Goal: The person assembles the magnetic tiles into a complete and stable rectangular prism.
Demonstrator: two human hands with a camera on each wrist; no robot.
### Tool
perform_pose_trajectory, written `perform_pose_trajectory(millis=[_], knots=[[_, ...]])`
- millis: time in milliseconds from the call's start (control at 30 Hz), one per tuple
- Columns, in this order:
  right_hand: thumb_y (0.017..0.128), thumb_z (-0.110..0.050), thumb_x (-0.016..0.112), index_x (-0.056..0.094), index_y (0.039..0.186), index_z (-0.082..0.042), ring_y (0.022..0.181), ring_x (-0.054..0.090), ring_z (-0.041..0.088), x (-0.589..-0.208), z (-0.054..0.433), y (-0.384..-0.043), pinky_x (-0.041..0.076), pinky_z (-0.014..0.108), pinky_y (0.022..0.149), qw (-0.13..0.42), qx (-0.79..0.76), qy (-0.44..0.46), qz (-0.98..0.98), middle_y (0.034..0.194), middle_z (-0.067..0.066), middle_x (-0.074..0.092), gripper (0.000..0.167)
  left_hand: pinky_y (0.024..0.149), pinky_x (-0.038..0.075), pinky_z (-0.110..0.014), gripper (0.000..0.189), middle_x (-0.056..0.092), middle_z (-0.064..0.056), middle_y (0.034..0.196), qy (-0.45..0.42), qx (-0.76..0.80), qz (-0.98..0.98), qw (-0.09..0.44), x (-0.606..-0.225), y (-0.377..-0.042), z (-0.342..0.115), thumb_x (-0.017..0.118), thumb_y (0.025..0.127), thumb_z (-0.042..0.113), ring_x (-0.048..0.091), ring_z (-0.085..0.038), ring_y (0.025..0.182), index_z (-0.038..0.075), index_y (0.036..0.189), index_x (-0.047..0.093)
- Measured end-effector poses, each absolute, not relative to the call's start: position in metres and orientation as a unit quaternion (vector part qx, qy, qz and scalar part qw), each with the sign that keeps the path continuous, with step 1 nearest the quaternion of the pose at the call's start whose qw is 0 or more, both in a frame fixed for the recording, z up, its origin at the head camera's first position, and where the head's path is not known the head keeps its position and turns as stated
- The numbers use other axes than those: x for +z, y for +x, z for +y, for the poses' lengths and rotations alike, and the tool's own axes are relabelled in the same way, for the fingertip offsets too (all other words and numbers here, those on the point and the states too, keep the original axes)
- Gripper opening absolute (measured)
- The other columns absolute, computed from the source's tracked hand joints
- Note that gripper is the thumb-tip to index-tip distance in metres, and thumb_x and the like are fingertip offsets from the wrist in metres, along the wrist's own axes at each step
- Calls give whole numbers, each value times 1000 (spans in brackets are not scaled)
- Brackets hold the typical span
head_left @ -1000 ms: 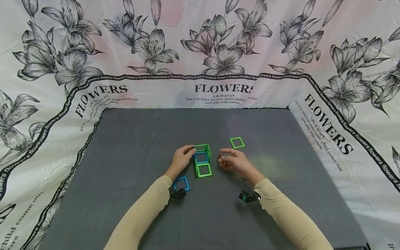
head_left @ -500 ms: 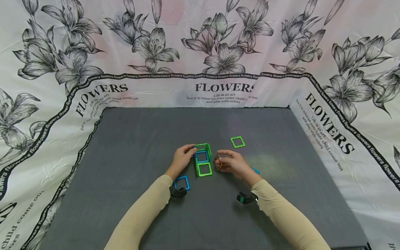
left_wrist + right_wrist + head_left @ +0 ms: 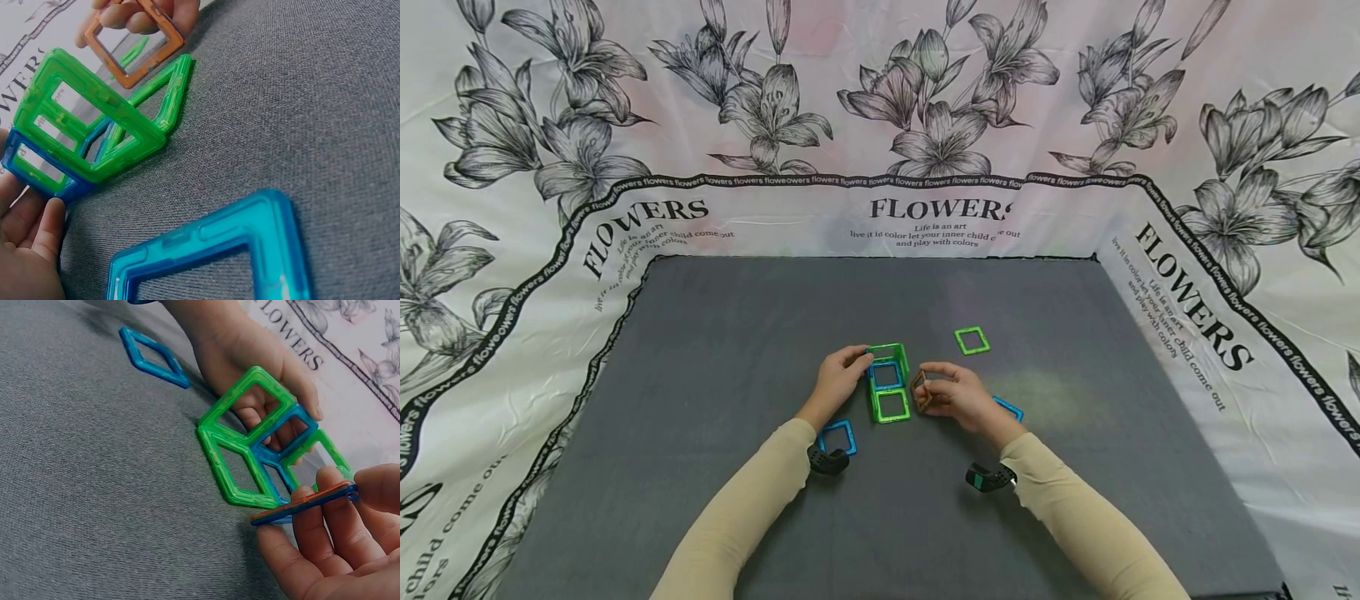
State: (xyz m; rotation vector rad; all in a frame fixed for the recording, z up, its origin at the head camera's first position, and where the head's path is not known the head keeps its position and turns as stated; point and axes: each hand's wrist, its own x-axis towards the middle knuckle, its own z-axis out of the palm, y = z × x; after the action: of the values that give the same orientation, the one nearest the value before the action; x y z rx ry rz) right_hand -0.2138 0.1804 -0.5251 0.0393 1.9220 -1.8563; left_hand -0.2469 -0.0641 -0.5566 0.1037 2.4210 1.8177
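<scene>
A joined group of green and blue square magnetic tiles stands mid-table, with green tiles flat and upright around blue ones. At its left side my left hand holds an upright blue magnetic tile, fingers behind it and thumb near its top corner. Just right of the group, my right hand grips an orange magnetic tile between thumb and fingers, tilted and raised. From the right wrist its edge shows orange over blue; whether two tiles are stacked, I cannot tell.
One loose blue tile lies by the left wrist and another blue tile beside the right wrist. A loose green tile lies farther back. Floral cloth borders the grey table surface.
My right hand has moved slightly left, bringing the orange tile closer to the group and uncovering the blue tile by the right wrist. The left hand stays in place.
</scene>
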Motion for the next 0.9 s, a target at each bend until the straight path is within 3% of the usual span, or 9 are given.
perform_pose_trajectory(millis=[400, 900], knots=[[105, -7, 51, 37, 154, 3, 82, 71, 11, -529, 174, -212, 60, 41, 88, 234, -686, 29, 689, 89, -8, 74, 52, 93, 55, -44, 37, 69, -13, 128, 38, 594, 802, 50, -555, -247, -62, 58, 105, 28, 64, -28, 115, 9, 135, 66], [104, -9, 53, 39, 153, 2, 83, 70, 10, -531, 168, -210, 59, 35, 84, 231, -682, 27, 693, 91, -8, 74, 52, 99, 53, -48, 37, 69, -13, 131, 40, 600, 798, 48, -557, -247, -64, 59, 104, 28, 63, -30, 121, 9, 135, 66]])
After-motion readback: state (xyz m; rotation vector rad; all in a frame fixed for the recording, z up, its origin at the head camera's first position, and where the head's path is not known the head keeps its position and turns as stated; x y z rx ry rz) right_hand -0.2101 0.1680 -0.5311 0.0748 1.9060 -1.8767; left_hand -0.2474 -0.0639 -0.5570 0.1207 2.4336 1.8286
